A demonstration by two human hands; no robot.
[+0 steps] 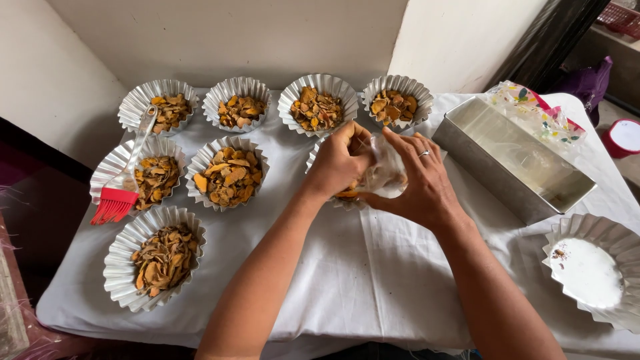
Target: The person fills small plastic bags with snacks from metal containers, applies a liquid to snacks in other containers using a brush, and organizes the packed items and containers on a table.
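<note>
Gripping a clear plastic bag [385, 172] between them, the left hand [339, 163] and right hand [421, 181] were closed over a fluted foil cup [319, 155] on the counter [373, 267]. Dried yellow chips [348, 193] could have been spilled onto the cloth if the bag had been tipped carelessly

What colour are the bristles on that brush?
Red. The brush has red bristles and a clear handle, seen best in the head view.

tablecloth [373, 267]: I am working over plain white cloth
fluted moulds [157, 257]: shining silver, pleated rims
dried slices [230, 175]: showing orange, yellow and brown
brush [115, 203]: red bristles, clear handle
loaf tin [513, 160]: gleaming plain silver
plastic bag [387, 170]: I am holding it, clear
wrapper [540, 113]: clear with colourful floral print
mould at my right [593, 267]: holding white
</note>
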